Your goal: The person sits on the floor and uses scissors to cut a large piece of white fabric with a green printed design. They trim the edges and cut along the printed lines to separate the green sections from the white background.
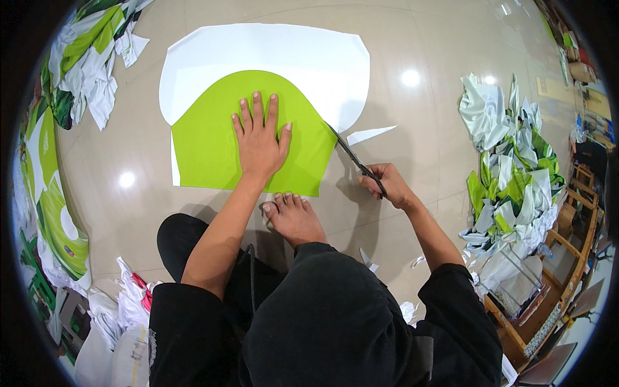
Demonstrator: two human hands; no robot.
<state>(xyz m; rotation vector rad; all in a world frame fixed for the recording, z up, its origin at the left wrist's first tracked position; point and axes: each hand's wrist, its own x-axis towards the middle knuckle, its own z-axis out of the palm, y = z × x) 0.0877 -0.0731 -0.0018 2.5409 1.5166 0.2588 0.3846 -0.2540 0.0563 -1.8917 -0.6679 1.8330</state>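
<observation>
The left hand (260, 139) lies flat, fingers spread, on the green piece (213, 148) – the right hand (385, 185) is closed around black scissors (351, 155), blades at the edge of the white sheet (309, 58).

Bright, even overhead light here, throwing three round glare spots onto the glossy floor (400, 129) and soft shadows under the arms. Sharp in the middle; fisheye bending and black vignette swallow the corners.

Surface: glossy beige floor (412, 39) | On it: white-and-green fabric panel (258, 84), white offcut (369, 135), fabric piles (509, 168) left and right
</observation>
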